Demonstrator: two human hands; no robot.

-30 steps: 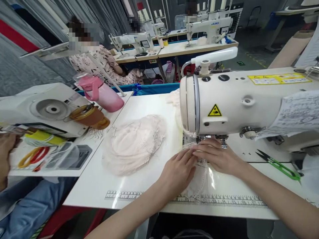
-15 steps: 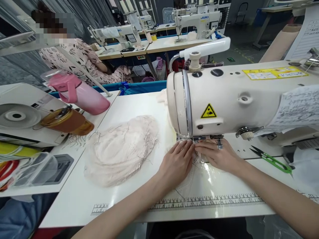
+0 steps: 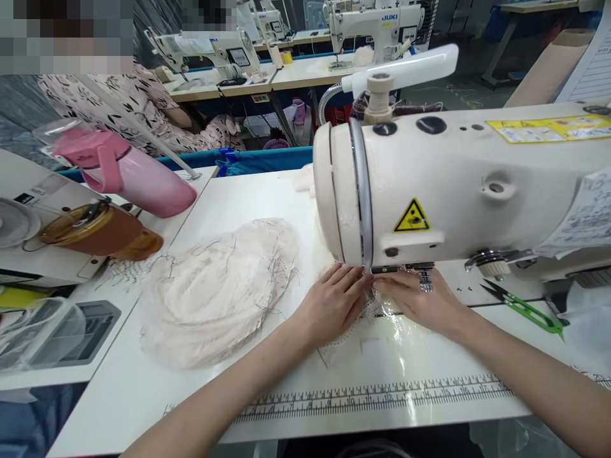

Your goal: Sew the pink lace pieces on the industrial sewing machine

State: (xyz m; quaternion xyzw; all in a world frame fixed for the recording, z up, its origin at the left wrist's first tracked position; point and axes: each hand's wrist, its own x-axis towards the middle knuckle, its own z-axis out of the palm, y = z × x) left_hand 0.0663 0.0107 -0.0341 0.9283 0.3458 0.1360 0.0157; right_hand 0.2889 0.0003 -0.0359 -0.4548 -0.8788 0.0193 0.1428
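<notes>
Both hands rest close together under the head of a white sewing machine (image 3: 458,184). My left hand (image 3: 331,299) bends its fingers down onto a piece of pale lace fabric (image 3: 351,334), left of the needle area. My right hand (image 3: 422,302) holds the same fabric from the other side, its fingertips partly covered by the machine's metal parts. The needle and the fabric's edge are hidden by the machine head and fingers. To the left lies a rounded heap of pale sheer fabric (image 3: 214,292) with loose threads. Green thread snips (image 3: 529,312) lie right of my right hand.
A printed ruler (image 3: 420,395) runs along the table's front. At left stand a pink bottle (image 3: 153,181), an amber cup (image 3: 107,232) and a grey-edged tray (image 3: 98,331). Behind, a person in a patterned top (image 3: 105,114) sits near other sewing machines (image 3: 377,32).
The camera view has shifted and come a little nearer to the machine. My hands remain on the lace fabric by the needle area, with only slight finger movement.
</notes>
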